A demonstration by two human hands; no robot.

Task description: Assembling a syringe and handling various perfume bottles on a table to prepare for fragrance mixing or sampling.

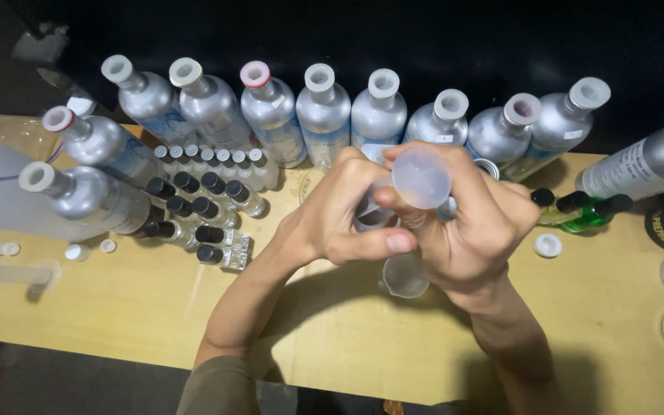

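A pale wooden tabletop point(155, 307) against a dark background, seen from above. At centre, the left hand point(340, 219) and right hand point(466, 238) meet over the work. Both are closed around a translucent plastic syringe point(420, 178), whose round plunger end faces the camera; the right thumb and fingers wrap its barrel, and the left fingers curl about a small container point(374, 219) just beneath it, largely hidden. Directly below the hands stands a small clear beaker point(406, 275).

Beyond the hands runs a row of silver aluminium bottles point(324, 115) with white necks, most uncapped. To the left of the left hand is a cluster of small glass vials point(201, 207), black-capped in front and white-capped behind. Loose white caps point(78, 250) lie further left, and one white cap point(547, 245) lies just right of the right hand, near a green bottle point(589, 215).

As a judgement: many vials are already capped, so the work appears well under way; the liquid level in the syringe cannot be read.
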